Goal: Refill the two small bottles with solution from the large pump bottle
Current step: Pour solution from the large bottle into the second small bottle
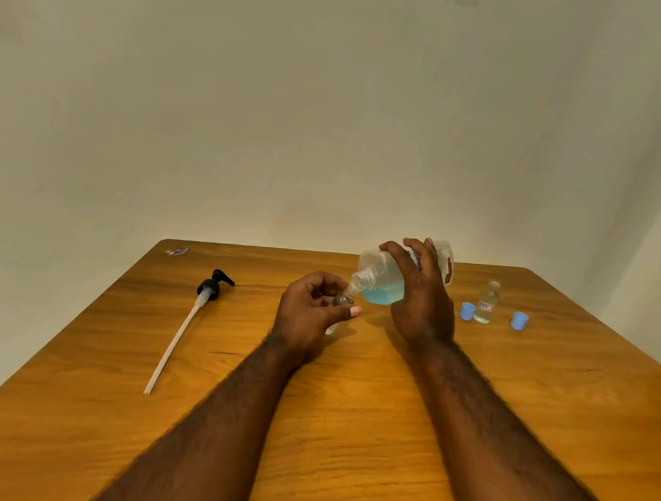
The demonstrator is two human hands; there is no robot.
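My right hand (422,298) grips the large clear bottle (383,275), tipped on its side with its threaded neck pointing down-left; blue solution pools in its lower side. The neck touches the mouth of a small clear bottle (341,302), which my left hand (309,314) holds just above the table, mostly hidden by my fingers. A second small clear bottle (486,303) with a red-and-blue label stands uncapped to the right. Two light blue caps (467,311) (519,321) lie on either side of it.
The black pump head with its long white dip tube (189,318) lies on the wooden table (343,416) to the left. A small scrap (177,251) sits near the far left corner. A pale wall rises behind the table's far edge.
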